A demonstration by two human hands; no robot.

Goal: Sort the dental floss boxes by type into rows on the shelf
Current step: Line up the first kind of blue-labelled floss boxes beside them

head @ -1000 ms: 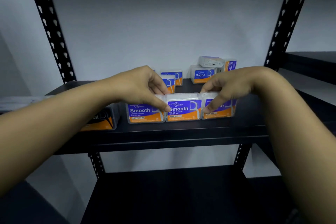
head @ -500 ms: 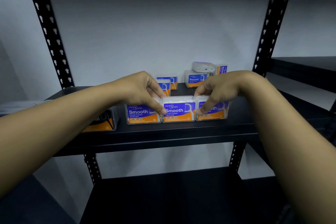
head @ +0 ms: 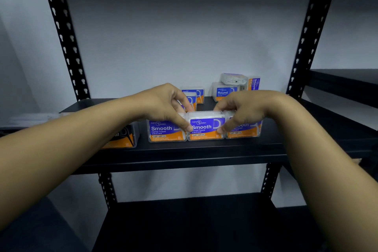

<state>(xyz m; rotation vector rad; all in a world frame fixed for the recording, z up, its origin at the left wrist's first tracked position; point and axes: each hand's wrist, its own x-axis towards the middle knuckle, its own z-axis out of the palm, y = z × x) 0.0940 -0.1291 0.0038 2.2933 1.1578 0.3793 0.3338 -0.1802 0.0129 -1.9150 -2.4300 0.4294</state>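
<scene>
Clear plastic, with a purple and orange label reading "Smooth", made up the middle box, and both hands gripped it at once. The left hand pinched its left end, thumb down the front face and curled fingers over the top; the right hand did the same at the right end. Both hands were closed on that box, set apart by its width.

It stood upright at the front edge of the black shelf, touching a left Smooth box and a right Smooth box. The right hand covered much of the right box's label, leaving only the last letters to read.

Behind the left hand, two more purple boxes were partly hidden, their wording unreadable. Near the back wall stood a Round box with a clear box lying flat on top, and an upright box turned on end just beside them.

At the far left, a dark box with an orange base was largely blocked by the left forearm; only part of its lettering showed.
</scene>
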